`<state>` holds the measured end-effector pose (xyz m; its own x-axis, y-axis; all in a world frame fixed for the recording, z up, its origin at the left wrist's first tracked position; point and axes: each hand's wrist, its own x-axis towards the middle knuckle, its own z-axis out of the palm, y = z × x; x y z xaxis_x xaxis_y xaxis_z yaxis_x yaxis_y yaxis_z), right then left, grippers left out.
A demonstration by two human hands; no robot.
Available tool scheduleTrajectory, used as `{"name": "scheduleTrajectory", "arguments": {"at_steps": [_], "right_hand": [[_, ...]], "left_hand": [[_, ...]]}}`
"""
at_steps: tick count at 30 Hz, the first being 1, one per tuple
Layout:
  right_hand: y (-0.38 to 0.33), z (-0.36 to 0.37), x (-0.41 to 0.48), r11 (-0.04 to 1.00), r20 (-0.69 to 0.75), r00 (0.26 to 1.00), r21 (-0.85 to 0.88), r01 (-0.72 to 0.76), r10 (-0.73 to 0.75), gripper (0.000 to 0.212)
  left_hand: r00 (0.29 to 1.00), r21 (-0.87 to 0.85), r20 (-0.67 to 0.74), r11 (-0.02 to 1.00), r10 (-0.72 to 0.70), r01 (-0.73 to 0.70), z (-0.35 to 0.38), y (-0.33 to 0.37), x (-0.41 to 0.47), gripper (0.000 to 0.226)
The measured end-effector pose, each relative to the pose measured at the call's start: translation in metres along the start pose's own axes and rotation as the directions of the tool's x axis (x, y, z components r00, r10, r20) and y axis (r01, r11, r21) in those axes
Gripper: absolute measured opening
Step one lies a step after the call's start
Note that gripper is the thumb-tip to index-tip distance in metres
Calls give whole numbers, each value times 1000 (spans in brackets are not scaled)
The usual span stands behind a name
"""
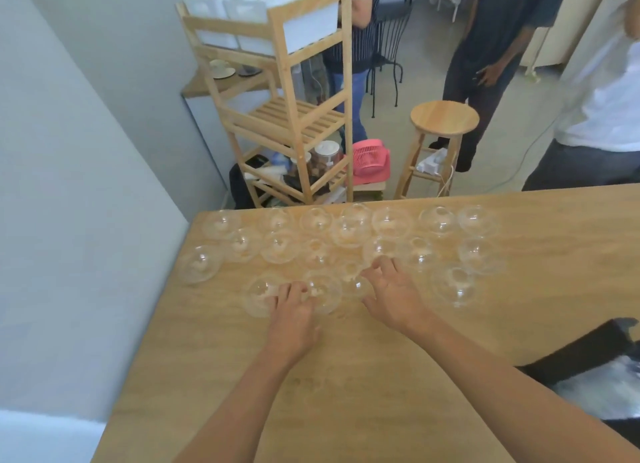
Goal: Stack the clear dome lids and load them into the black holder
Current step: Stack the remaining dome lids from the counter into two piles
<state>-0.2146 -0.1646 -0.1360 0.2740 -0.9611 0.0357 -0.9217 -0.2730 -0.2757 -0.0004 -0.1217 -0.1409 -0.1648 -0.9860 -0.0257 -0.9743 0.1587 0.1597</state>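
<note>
Head view: gathering begins; left hand point(292, 312) pinches a lid point(323, 294); right hand point(391, 294) spread, reaching; next, nest them.

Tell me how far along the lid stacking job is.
Barely started. Done: nothing visibly; the clear plastic dome lids lie spread singly across the light wooden table, and no finished stack shows. In hand: the left hand rests fingers on a near dome lid, while the right hand reaches with spread fingers among others. Left: stacking nearly all lids and loading the black holder at the right edge.
</note>
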Motion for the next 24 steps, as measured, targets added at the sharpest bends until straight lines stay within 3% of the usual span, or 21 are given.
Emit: {"name": "scheduleTrajectory", "arguments": {"at_steps": [5,7,14,19,21,24], "right_hand": [[-4,6,15,983,43,993,-143,119,-114,50],[-7,7,17,971,65,989,-193,140,-130,49],[-18,14,11,962,19,989,-228,149,-149,48],[-28,21,6,956,21,993,-270,115,-114,33],[-30,24,6,950,24,995,-295,97,-94,34],[-34,24,8,948,-10,997,-312,68,-75,38]], "left_hand": [[999,54,-33,998,-14,16,7,12,0,24],[999,45,-42,999,-1,3,10,13,-4,23],[974,-245,-214,962,69,-122,10,13,-21,11],[981,-395,-168,905,96,-156,3,0,-31,11],[998,-686,-59,727,-22,-24,-1,-5,-36,14],[962,-940,153,267,-226,212,-8,-17,-43,12]]}}
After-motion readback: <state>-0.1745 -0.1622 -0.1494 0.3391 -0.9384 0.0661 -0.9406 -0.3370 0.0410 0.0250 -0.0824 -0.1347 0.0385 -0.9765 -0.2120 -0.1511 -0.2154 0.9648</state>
